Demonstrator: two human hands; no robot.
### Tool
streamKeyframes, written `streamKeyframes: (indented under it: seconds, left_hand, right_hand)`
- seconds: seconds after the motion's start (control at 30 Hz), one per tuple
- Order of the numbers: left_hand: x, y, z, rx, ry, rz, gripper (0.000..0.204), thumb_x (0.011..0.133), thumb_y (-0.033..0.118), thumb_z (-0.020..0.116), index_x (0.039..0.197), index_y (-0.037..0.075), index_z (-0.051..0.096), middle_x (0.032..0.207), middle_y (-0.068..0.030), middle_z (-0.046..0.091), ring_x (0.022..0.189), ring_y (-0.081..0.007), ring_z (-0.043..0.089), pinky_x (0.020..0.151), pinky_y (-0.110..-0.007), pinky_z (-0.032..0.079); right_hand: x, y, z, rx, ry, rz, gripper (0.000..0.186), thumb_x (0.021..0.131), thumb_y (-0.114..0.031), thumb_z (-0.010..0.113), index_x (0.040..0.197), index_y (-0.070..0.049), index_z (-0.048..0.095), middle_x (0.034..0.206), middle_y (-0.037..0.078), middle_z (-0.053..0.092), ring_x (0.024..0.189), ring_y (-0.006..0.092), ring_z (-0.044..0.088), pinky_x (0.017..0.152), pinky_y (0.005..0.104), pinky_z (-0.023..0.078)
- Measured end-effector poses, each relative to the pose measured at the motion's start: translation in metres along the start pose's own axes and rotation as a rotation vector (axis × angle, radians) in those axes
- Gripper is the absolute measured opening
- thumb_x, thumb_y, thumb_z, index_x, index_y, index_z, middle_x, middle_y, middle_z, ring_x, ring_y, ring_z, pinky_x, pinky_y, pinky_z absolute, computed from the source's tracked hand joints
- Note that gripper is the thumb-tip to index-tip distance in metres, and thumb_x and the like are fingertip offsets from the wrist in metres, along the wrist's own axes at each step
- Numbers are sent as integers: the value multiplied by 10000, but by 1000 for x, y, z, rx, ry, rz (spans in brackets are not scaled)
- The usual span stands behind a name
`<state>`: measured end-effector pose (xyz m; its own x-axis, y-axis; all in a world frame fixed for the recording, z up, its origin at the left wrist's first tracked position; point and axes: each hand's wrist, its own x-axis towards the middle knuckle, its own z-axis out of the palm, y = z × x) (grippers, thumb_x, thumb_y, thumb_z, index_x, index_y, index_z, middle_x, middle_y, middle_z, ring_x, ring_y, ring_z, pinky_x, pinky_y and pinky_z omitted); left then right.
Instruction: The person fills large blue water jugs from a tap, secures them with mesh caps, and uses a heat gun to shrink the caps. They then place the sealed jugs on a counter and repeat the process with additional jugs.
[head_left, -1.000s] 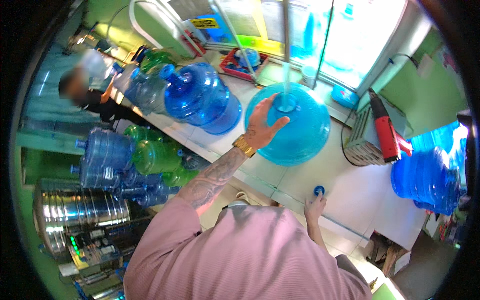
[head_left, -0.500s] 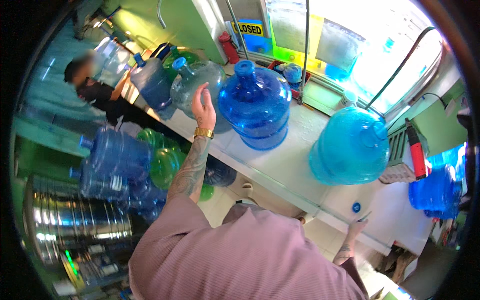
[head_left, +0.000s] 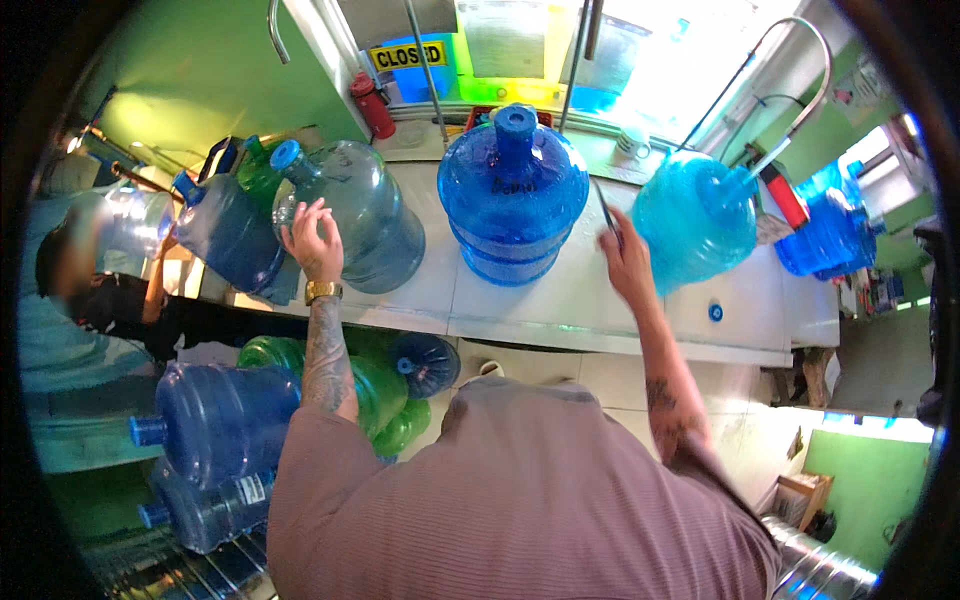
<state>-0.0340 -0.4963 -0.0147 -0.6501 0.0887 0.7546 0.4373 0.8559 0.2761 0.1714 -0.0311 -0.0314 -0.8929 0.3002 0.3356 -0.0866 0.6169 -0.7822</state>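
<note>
My left hand (head_left: 314, 243) is open, fingers loosely bent, in front of a clear, bluish-grey water jug (head_left: 365, 215) with a blue cap; I cannot tell whether it touches the jug. My right hand (head_left: 628, 258) is closed round a thin, dark, knife-like tool (head_left: 606, 207) that points up. It is between a deep blue water jug (head_left: 512, 205), upright in the middle of the counter, and a turquoise water jug (head_left: 690, 225) on the right. A thin spout reaches down to the turquoise jug's neck. A small blue cap (head_left: 715, 312) lies on the counter.
More jugs, one blue (head_left: 230, 235) and one green (head_left: 262, 165), stand at the left beside a person (head_left: 110, 300). Several jugs (head_left: 230, 420) lie stacked below. A red bottle (head_left: 372, 105) stands by the window. Metal pipes rise behind the white counter (head_left: 470, 318).
My right hand has come up and left with the thin tool, from near the loose cap to beside the deep blue jug. My left hand has lowered. The view has turned.
</note>
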Motion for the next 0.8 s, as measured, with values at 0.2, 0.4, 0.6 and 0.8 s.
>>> streamKeyframes:
  seconds: [0.2, 0.4, 0.6, 0.8]
  left_hand:
    - [65, 163, 84, -882, -219, -25, 486, 1001, 455, 530, 1068, 0, 685, 1080, -183, 700, 1042, -345, 647, 953, -417, 466]
    - [144, 235, 151, -849, -909, -432, 623, 1009, 512, 449, 1268, -29, 620, 1192, -184, 663, 1078, -220, 603, 969, -370, 456]
    - [120, 233, 165, -1140, -691, -276, 301, 961, 257, 576, 1072, 16, 718, 1029, -64, 712, 920, -186, 635, 899, -305, 481]
    - [102, 232, 134, -1636, -695, -201, 577, 940, 538, 628, 1187, 16, 628, 1089, -49, 677, 975, -150, 620, 915, -324, 481]
  right_hand:
    - [136, -110, 37, -225, -116, -76, 360, 959, -273, 502, 1196, -38, 638, 1048, 267, 683, 1003, 417, 654, 891, 491, 496]
    - [161, -127, 51, -190, -59, 116, 464, 943, -438, 540, 1108, -27, 680, 1057, 232, 696, 1020, 392, 660, 900, 474, 502]
    - [157, -144, 48, -204, -67, 113, 468, 914, -420, 588, 1131, -6, 614, 1050, 258, 678, 1016, 408, 648, 897, 476, 499]
    - [150, -150, 4, -179, -75, -41, 419, 911, -366, 643, 1097, 8, 615, 1013, 243, 680, 985, 397, 654, 864, 464, 500]
